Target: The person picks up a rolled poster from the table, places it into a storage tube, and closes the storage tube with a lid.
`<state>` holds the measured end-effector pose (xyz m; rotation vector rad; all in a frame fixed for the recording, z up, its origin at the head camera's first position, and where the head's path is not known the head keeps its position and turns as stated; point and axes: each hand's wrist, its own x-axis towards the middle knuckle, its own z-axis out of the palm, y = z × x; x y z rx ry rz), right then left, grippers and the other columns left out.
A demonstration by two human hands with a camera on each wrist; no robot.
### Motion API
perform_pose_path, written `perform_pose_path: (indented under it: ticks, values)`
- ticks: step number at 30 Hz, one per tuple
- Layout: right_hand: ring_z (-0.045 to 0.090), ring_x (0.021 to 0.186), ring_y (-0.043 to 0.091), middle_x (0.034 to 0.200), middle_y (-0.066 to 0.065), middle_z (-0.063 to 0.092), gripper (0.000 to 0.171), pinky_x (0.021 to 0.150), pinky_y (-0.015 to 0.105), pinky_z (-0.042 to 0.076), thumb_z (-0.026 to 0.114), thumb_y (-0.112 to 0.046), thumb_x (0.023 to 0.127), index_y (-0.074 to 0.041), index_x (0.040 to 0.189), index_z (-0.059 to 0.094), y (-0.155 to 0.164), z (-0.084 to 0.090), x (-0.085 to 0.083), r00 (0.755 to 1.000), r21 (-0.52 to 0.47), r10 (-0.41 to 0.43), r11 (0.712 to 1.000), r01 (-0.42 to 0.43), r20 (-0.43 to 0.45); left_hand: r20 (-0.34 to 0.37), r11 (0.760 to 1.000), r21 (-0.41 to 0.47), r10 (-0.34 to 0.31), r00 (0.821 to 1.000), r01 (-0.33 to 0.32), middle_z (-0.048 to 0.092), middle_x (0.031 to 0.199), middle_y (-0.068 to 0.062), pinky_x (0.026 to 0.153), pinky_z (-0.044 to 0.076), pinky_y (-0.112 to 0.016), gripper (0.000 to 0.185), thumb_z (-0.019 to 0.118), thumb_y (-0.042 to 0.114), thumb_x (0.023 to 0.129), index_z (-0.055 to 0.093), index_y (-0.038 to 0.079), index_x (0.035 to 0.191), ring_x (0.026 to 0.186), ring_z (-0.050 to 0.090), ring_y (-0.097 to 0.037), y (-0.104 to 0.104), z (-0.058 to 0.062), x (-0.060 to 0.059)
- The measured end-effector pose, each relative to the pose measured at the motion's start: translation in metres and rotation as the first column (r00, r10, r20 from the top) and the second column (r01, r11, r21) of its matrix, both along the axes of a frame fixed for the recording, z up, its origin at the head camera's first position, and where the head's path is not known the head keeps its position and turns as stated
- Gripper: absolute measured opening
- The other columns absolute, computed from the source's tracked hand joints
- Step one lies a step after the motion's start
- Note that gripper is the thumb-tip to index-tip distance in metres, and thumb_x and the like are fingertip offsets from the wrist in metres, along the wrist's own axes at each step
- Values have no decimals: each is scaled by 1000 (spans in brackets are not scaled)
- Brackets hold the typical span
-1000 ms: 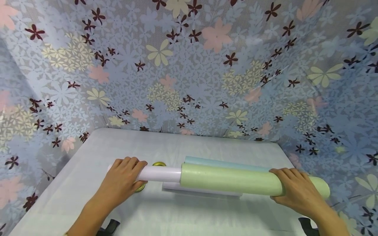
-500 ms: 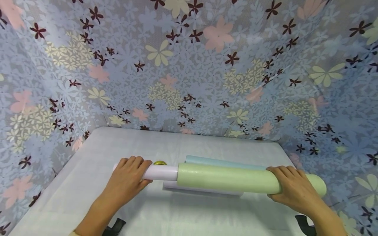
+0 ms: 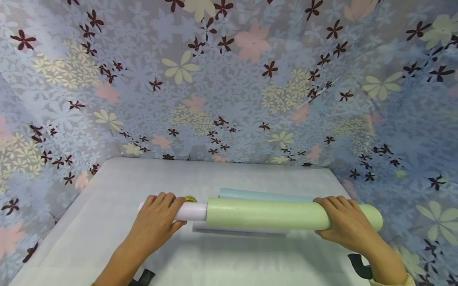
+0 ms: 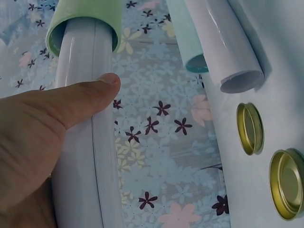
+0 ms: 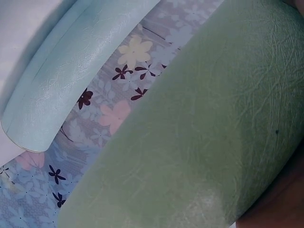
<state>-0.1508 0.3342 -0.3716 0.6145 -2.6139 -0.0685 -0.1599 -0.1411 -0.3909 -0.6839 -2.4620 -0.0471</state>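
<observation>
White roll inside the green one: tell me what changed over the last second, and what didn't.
The white roll has slid further into the green roll: less white shows between the left hand and the green edge, and the hands have come closer together. Both hands still grip their rolls above the table. The pale blue roll and the second white roll lie where they were, as do the gold lids.

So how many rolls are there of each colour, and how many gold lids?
Green roll: 1
White roll, one inside the green, one on the table: 2
Blue roll: 1
Gold lids: 2
Total: 6 things
</observation>
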Motion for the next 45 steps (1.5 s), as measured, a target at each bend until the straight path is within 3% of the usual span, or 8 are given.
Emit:
perform_pose_path:
  ticks: [14,21,38,45]
  values:
    - [57,93,28,106,5,63,80,77,49,40,89,-40,48,-15,118,58,-6,-1,-1,1000,3,10,1000,-10,-10,23,1000,4,9,1000,-9,61,95,0,79,45,-37,56,81,44,67,57,17,110,89,56,-20,8,-2,6]
    - [57,95,29,107,5,63,80,77,49,40,88,-40,50,-15,119,57,-7,-1,0,1000,2,0,1000,0,10,7,1000,8,-6,1000,6,61,95,1,77,45,-36,56,82,44,66,58,17,109,88,56,-19,14,-2,7]
    - [57,93,28,106,5,63,79,79,47,40,88,-39,48,-14,117,58,-7,-2,-1,998,4,31,1000,-31,-51,-5,999,29,-38,999,38,61,97,2,76,43,-34,57,82,44,65,58,17,110,87,55,-18,24,-3,7]
    - [56,94,28,106,4,63,78,79,47,40,88,-39,50,-15,118,58,-9,-1,0,999,6,21,1000,-21,-38,-9,999,20,-39,999,39,62,98,2,75,44,-34,57,82,44,66,57,17,109,87,55,-18,28,-2,7]
